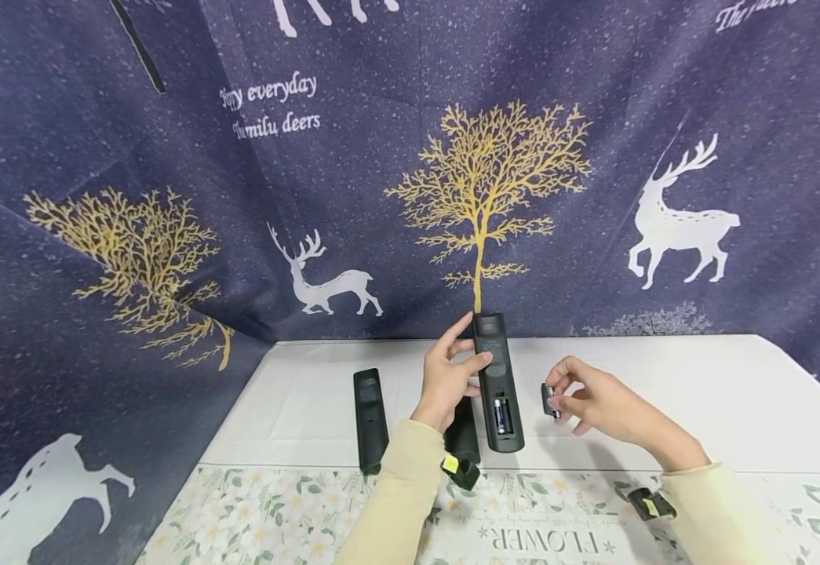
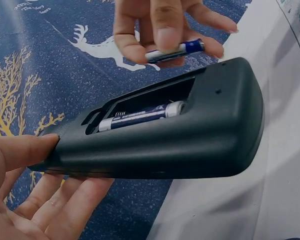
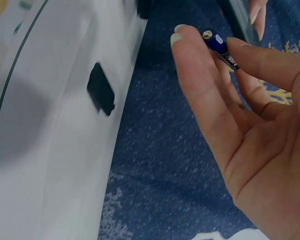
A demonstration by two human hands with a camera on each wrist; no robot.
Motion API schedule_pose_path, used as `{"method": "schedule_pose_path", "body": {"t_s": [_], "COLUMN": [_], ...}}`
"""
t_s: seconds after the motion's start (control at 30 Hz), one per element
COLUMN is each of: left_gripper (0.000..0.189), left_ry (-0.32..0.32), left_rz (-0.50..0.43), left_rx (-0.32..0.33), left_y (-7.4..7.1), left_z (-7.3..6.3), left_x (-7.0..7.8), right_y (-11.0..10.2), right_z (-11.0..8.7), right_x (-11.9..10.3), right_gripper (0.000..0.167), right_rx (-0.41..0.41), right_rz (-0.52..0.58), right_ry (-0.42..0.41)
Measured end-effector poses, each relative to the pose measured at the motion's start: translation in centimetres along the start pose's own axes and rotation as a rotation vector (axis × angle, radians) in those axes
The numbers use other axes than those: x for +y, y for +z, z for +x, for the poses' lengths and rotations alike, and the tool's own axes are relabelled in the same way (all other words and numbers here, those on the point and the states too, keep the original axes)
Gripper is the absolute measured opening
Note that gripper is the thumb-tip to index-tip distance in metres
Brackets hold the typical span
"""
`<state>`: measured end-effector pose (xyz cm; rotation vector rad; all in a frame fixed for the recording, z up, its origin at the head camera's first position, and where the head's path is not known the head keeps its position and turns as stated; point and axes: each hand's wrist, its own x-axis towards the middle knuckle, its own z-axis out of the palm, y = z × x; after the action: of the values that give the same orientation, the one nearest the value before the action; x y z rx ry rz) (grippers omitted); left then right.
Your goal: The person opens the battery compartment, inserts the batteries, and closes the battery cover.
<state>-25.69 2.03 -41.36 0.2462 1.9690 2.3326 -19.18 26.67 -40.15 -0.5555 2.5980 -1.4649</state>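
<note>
My left hand (image 1: 445, 380) grips a black remote control (image 1: 496, 353), back side facing up and tilted, above the white table. Its battery compartment is uncovered. One blue-and-silver battery (image 2: 140, 118) lies in the near slot, and the slot beside it shows dark. To the right, my right hand (image 1: 596, 400) pinches a second small battery (image 3: 217, 44) between thumb and fingers, apart from the remote. In the left wrist view this battery is held just above the compartment's far edge. A black battery cover (image 3: 101, 90) lies on the table near the right hand.
Another black remote (image 1: 369, 416) lies at the left on the white table (image 1: 297, 408). A further dark remote (image 1: 462, 435) is partly hidden behind the left wrist. A floral cloth (image 1: 254, 510) covers the table's front; a blue deer-print curtain (image 1: 381, 196) hangs behind.
</note>
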Motion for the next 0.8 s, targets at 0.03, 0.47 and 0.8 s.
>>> {"method": "schedule_pose_path", "body": {"t_s": [0.03, 0.47, 0.8], "left_gripper": [0.070, 0.070, 0.069], "left_ry": [-0.001, 0.013, 0.030], "left_rz": [-0.002, -0.010, -0.015], "left_rx": [0.003, 0.014, 0.014], "left_y": [0.0, 0.0, 0.1], "left_z": [0.0, -0.1, -0.1], "left_x": [0.0, -0.1, -0.1], "right_y": [0.2, 2.7, 4.5], "right_z": [0.1, 0.5, 0.8], "right_x": [-0.2, -1.9, -2.7], "right_gripper": [0.019, 0.018, 0.020], "right_rx": [-0.006, -0.054, -0.022], "right_rz": [0.005, 0.014, -0.044], "right_ry": [-0.007, -0.036, -0.064]}}
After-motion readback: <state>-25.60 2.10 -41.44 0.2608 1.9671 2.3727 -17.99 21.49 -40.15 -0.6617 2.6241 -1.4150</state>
